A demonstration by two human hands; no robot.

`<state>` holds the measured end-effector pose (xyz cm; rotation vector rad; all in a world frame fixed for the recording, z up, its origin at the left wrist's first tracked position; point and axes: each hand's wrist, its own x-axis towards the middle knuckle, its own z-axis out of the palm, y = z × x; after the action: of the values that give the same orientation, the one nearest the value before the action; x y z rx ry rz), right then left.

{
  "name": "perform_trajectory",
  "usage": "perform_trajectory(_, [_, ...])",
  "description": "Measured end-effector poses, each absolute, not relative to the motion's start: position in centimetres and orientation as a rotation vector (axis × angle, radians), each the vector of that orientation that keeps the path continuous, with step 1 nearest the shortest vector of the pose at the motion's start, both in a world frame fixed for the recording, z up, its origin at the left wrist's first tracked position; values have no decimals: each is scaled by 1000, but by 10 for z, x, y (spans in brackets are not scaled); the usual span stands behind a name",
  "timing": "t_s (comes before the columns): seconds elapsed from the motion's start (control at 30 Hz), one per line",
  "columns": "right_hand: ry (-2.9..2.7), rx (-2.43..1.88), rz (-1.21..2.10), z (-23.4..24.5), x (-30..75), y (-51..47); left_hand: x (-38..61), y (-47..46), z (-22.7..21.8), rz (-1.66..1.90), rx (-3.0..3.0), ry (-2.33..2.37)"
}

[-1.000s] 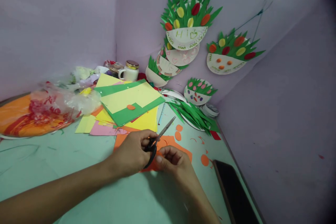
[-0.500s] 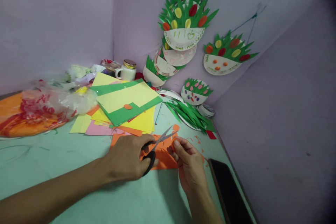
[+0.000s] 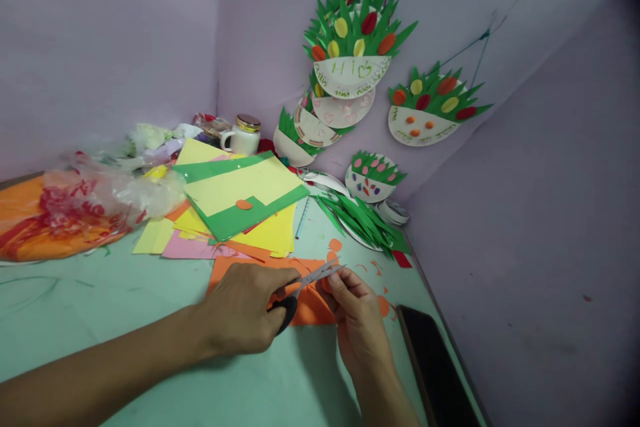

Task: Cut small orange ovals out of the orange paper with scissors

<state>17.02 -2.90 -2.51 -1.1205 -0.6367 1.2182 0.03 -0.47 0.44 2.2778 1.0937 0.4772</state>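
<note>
My left hand (image 3: 247, 307) is closed round the black handles of a pair of scissors (image 3: 314, 276), whose blades point right, slightly apart. My right hand (image 3: 359, 310) pinches a small orange paper piece (image 3: 327, 283) between thumb and fingers, and the blades reach to it. Below both hands lies an orange sheet of paper (image 3: 313, 307) with cuts in it. Just beyond the blade tips are small orange cutouts (image 3: 335, 245), and thin orange scraps (image 3: 376, 268) are scattered to the right. An orange oval (image 3: 243, 204) rests on the stacked coloured paper.
A stack of yellow and green paper (image 3: 240, 187) lies behind my hands. Right of it are green paper strips (image 3: 357, 217). A dark phone (image 3: 435, 363) lies near the right edge. Plastic bags (image 3: 110, 197) and a white mug (image 3: 245, 140) stand back left; paper-plate baskets (image 3: 353, 77) hang on the wall.
The scissor blades have come closer together and moved down and right to the orange piece in my right hand. The right hand has shifted slightly.
</note>
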Motion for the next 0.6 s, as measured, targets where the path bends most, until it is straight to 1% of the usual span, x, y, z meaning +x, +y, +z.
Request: perform_trajectory(0.6, [-684,-1134,1232,-20,170,-30,-2,2,-1,485,2329,1046])
